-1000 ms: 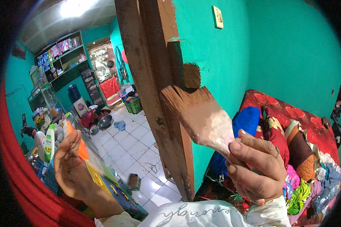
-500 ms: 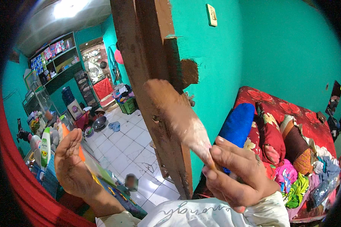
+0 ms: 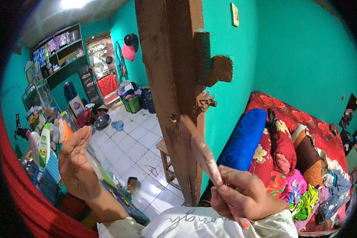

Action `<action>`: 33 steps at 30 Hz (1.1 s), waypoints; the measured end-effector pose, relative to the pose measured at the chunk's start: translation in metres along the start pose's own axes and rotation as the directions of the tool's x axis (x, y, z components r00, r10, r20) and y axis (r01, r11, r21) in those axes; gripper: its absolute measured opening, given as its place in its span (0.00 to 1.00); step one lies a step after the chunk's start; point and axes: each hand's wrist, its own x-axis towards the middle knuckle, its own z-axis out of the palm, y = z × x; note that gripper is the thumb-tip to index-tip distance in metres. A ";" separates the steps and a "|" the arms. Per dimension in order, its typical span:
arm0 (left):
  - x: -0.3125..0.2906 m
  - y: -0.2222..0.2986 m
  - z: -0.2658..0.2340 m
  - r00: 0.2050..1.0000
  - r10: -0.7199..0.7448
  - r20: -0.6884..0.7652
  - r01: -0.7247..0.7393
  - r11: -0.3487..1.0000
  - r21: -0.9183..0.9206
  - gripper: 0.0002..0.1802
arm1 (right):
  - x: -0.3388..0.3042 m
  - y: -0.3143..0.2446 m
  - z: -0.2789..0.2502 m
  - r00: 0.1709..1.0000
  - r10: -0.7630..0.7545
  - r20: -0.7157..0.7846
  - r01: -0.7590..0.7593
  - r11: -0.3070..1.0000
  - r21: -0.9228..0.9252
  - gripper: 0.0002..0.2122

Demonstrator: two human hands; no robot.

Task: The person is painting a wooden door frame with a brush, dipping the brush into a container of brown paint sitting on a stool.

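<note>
My right hand point(image 3: 248, 192) pinches the narrow part of a flat, paddle-shaped thing point(image 3: 204, 156) between thumb and fingers. It is brown toward its upper end and pinkish white lower down, tilted up to the left and seen nearly edge-on. Motion blurs it, so its exact kind cannot be told. A thin end with an orange-red tip pokes out below the hand. On the left, my left hand point(image 3: 77, 168) is raised, fingers stretched out and close together, with a ring on one finger and nothing in its grasp.
A brown wooden door frame point(image 3: 168, 75) stands ahead, with a latch point(image 3: 206, 101). Rightward, a red flowered mattress point(image 3: 301, 115) bears a blue bolster point(image 3: 244, 139), pillows and clothes. A red curtain point(image 3: 20, 178), bottles and a white tiled floor point(image 3: 135, 146) lie leftward; a stool point(image 3: 166, 158) stands near the frame.
The paddle-shaped thing has turned from broadside to nearly edge-on, and its upper end has swung right and down. My right hand has lowered slightly. The door frame now appears farther right.
</note>
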 end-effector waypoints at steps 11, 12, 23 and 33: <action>-0.001 -0.017 -0.012 0.995 0.005 0.096 0.006 0.994 -0.108 0.34 | -0.034 -0.006 0.016 0.982 0.145 0.121 -0.134 0.986 -0.097 0.15; -0.001 -0.018 -0.014 0.994 -0.005 0.112 0.020 0.991 -0.135 0.34 | -0.034 -0.008 0.014 0.973 0.170 0.157 -0.159 0.984 -0.078 0.16; 0.004 -0.036 0.010 0.979 -0.164 0.123 0.193 0.941 -0.279 0.31 | -0.004 0.006 0.015 0.998 0.066 -0.003 -0.066 0.996 -0.060 0.16; -0.001 -0.054 -0.002 0.953 -0.262 0.151 0.299 0.895 -0.330 0.28 | -0.029 -0.010 0.008 0.938 0.236 0.253 -0.240 0.971 -0.018 0.14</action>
